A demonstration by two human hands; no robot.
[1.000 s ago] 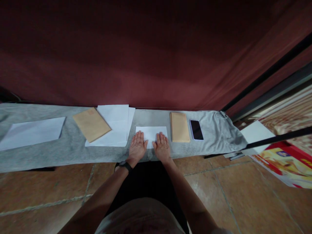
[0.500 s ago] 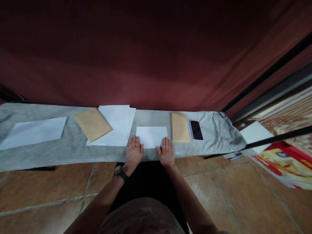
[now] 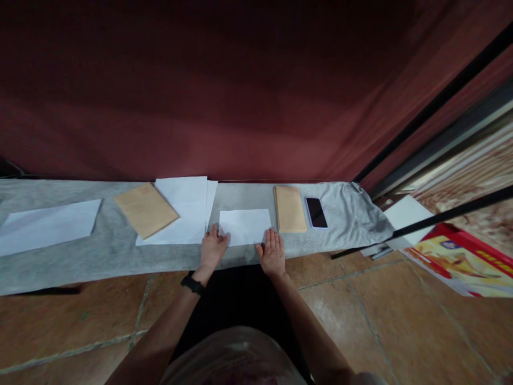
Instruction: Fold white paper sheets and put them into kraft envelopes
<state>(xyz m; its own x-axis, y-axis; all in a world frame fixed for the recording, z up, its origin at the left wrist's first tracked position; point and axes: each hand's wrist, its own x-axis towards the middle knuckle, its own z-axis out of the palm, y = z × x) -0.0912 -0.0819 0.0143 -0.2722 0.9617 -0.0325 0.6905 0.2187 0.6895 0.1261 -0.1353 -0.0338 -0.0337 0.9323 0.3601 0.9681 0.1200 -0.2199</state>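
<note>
In front of me a folded-size white sheet of paper (image 3: 245, 224) lies flat on the grey cloth. My left hand (image 3: 214, 248) is at its lower left corner, fingers slightly bent at the left edge and the thumb spread apart over the paper. My right hand (image 3: 272, 253) rests flat, fingers stretched out, at the lower right corner. Just left of the sheet are larger white papers (image 3: 188, 199), with a brown envelope (image 3: 146, 209) lying tilted partly over them. On the right is a small stack of brown envelopes (image 3: 290, 208).
A phone (image 3: 317, 213) lies right of the envelope stack. Another white sheet (image 3: 50, 225) is at the far left of the narrow cloth-covered table (image 3: 116, 262). A dark red curtain (image 3: 240, 117) hangs behind. A red and yellow box (image 3: 460, 259) is at lower right.
My left hand has gone from lying flat with fingers together to bent fingers at the sheet's left edge. My right hand stays flat. The view has shifted slightly.
</note>
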